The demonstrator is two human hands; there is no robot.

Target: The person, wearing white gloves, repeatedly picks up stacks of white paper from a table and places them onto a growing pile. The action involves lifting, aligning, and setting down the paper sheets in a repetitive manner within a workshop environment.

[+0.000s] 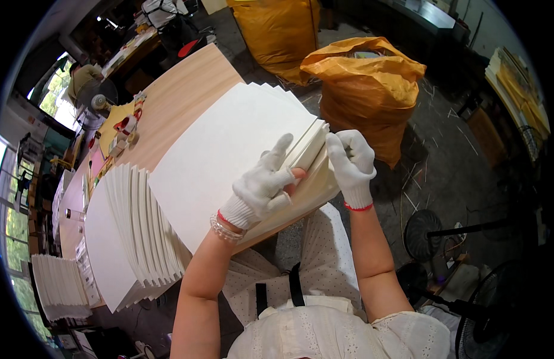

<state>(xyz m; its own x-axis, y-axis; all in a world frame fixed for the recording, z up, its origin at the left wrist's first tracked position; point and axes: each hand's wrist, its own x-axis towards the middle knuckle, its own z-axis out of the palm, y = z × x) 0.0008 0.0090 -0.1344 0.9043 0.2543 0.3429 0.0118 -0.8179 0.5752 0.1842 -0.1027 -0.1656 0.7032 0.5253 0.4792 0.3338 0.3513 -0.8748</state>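
A large stack of white paper or card sheets (223, 137) lies on the table before me, its layers stepped along the far edge and bent up at the right edge. My left hand (259, 182), in a white knit glove with bare fingertips showing, rests on the sheets near that edge. Its fingers are spread, one stretched forward. My right hand (352, 161), also gloved, is closed at the stack's right corner, its fingers curled and its thumb and forefinger at the sheet edges. How many sheets it pinches is hidden.
Another fanned stack of white sheets (130, 227) stands to the left, with a smaller stack (61, 287) beyond. Orange sacks (369, 90) stand on the floor ahead. Tape rolls (128, 124) lie on the wooden table (187, 90). Fans (423, 233) stand right. A person (84, 81) bends at far left.
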